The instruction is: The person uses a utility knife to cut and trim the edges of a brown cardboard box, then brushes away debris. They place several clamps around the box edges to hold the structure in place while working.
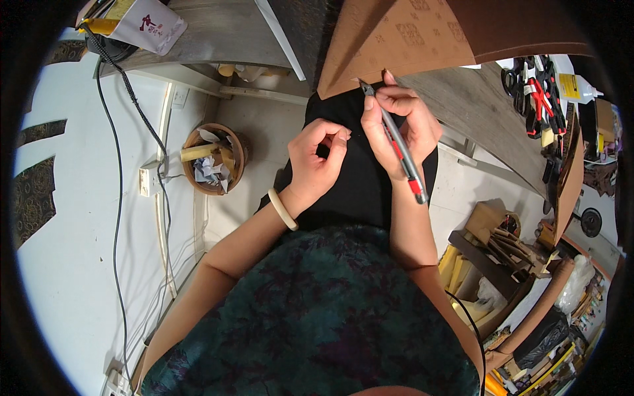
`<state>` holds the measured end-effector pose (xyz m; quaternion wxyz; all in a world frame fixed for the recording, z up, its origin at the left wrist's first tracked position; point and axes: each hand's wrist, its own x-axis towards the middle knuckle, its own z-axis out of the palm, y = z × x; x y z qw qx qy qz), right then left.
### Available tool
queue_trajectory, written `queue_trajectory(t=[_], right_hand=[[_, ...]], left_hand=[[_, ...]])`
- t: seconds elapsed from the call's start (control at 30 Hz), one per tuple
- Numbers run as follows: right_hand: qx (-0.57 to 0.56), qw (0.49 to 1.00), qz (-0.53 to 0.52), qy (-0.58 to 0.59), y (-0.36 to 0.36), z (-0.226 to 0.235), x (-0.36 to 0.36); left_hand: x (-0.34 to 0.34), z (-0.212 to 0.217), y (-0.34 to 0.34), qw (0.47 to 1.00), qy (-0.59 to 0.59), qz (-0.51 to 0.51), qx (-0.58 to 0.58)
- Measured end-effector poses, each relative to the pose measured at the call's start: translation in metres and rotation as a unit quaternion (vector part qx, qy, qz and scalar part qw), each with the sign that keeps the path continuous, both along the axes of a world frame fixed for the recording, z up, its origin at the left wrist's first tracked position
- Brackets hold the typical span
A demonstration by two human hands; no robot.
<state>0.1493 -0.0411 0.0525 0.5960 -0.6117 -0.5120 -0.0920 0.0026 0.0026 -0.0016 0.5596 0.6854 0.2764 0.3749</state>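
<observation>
My right hand (408, 125) is closed around a slim grey-and-red utility knife (399, 146). The tip of the knife points up toward the near corner of a brown patterned sheet (380, 49), which hangs over the table edge. Above my lap, to the left, my left hand (317, 158) is curled with thumb and forefinger pinched together. Whatever lies between those fingertips, if anything, is too small to make out. A pale bangle (282, 210) circles the left wrist.
A bin (243, 155) of scraps stands on the floor at left, near hanging black cables (119, 198). Scissors and pliers (540, 96) cluster on the grey table (485, 129) at right, beside a white bottle (578, 88). Cardboard and rolls (541, 307) crowd the lower right.
</observation>
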Motion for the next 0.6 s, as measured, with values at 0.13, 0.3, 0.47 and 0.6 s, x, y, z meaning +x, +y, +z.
queue_trajectory(t=[0.13,0.3,0.47,0.6], right_hand=[[0.005,0.999,0.002,-0.034,0.0021,-0.0025,-0.0016],[0.001,0.999,0.026,-0.047,0.0021,-0.0041,-0.0025],[0.006,1.000,0.001,-0.009,0.0013,-0.0026,-0.0020],[0.008,1.000,0.011,-0.025,0.0016,-0.0019,-0.0025]], left_hand=[[-0.0008,0.0004,0.0003,1.000,0.006,0.001,0.006],[0.0004,0.0035,0.0006,1.000,0.005,0.003,0.011],[-0.0017,0.0009,0.0002,1.000,0.009,0.003,0.004],[-0.0020,0.0011,0.0004,1.000,0.000,0.002,-0.003]])
